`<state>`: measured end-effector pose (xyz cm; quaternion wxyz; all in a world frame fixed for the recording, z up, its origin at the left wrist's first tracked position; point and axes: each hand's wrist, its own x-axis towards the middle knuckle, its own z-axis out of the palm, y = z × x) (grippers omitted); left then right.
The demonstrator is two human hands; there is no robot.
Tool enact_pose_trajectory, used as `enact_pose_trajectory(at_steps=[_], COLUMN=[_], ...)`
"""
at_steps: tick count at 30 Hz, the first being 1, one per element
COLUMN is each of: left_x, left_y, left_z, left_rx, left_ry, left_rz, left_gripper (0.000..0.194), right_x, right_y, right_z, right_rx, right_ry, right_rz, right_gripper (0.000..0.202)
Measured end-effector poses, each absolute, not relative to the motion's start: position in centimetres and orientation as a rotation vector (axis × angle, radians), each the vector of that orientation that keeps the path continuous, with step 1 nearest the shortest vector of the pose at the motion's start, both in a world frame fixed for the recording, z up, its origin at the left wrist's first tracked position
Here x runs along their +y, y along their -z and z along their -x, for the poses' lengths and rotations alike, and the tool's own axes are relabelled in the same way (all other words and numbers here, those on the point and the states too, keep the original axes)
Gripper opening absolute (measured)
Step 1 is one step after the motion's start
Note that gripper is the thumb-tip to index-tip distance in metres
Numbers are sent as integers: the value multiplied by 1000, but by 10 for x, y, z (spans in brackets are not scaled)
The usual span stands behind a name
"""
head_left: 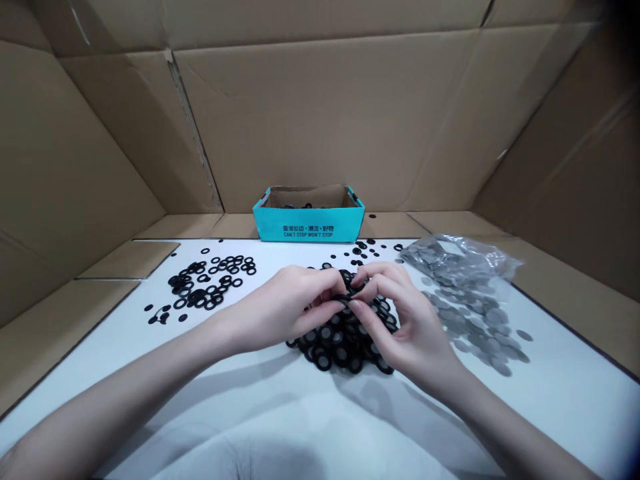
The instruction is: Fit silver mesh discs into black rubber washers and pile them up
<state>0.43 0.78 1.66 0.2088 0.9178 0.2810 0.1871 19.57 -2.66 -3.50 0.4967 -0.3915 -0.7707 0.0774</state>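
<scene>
Bimanually, the left hand (pixel 283 303) and right hand (pixel 417 327) pinched a black ring (pixel 343 299) above the ring pile (pixel 341 353), midway between the white tabletop's (pixel 560 373) side edges, where even, opposed rim pressure seemed advisable.

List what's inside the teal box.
A few small black pieces show just above the front wall of the teal box, with its bare brown inner back wall behind them. The front wall hides the bottom, so depth and count can't be told.
</scene>
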Motion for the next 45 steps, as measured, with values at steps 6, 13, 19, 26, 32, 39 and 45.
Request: enact_pose_trajectory(at_steps=[6,13,19,26,32,39,45], left_x=[10,8,7,8,7,5,7], left_y=[-15,-12,-13,-10,-9,-7,-4], left_z=[-3,-7,-6,-6,-8,-9,-9], left_rx=[819,812,791,768,779,778,778], left_ry=[-549,-589,-572,-668,-730,-722,-752], left_rz=[-2521,-2439,-2432,-2310,-2325,-2367,-2355], left_gripper=[7,10,6,7,8,7,8], right_x=[-25,-24,-28,-26,-26,-25,-26], right_y=[39,37,35,39,38,37,38], right_z=[-198,-200,-195,-196,-198,-199,-198], right_rx=[-1910,-1908,-1858,-1877,-1867,-1876,-1864], right_ry=[-100,-78,-90,-77,-164,-95,-124], right_rz=[978,969,938,964,957,951,928], right_gripper=[9,15,16,15,12,12,15])
